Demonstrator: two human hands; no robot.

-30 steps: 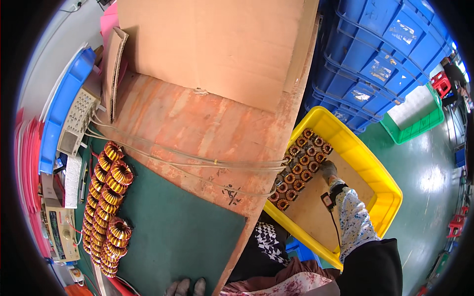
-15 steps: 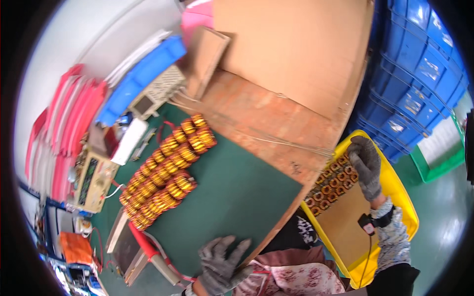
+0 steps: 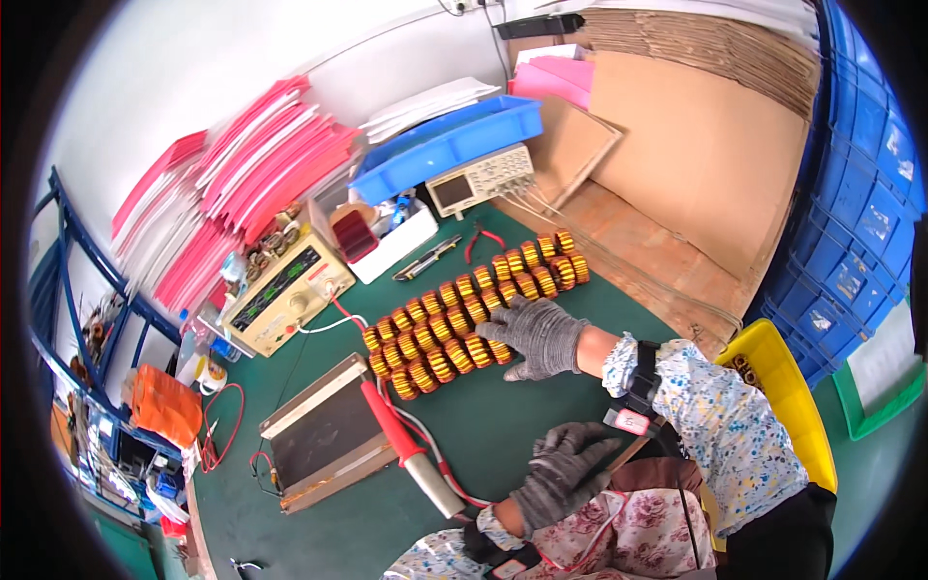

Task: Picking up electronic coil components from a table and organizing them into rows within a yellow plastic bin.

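Observation:
Rows of yellow-and-orange wound ring coils (image 3: 440, 324) lie on the green mat (image 3: 541, 416). My right hand (image 3: 535, 334), in a grey glove, lies flat with its fingers spread on the near right end of the rows and grips nothing. My left hand (image 3: 564, 471), also gloved, hovers low over the mat's near edge above my lap, fingers loosely apart and empty. A red-handled probe (image 3: 411, 454) with a red lead lies on the mat to the left of my left hand.
A metal plate fixture (image 3: 324, 430) sits left of the probe, with a beige test instrument (image 3: 285, 290) and an oscilloscope (image 3: 469, 179) behind the coils. Red-handled pliers (image 3: 480, 237), a blue tray (image 3: 449, 145), pink sheets (image 3: 251, 174), cardboard (image 3: 696, 145), a yellow bin (image 3: 788, 406) and blue crates (image 3: 851, 222) surround the bench.
The view swung left from the yellow bin to the bench. My right hand left the bin and came down on the coil rows. My left hand rose at the mat's edge.

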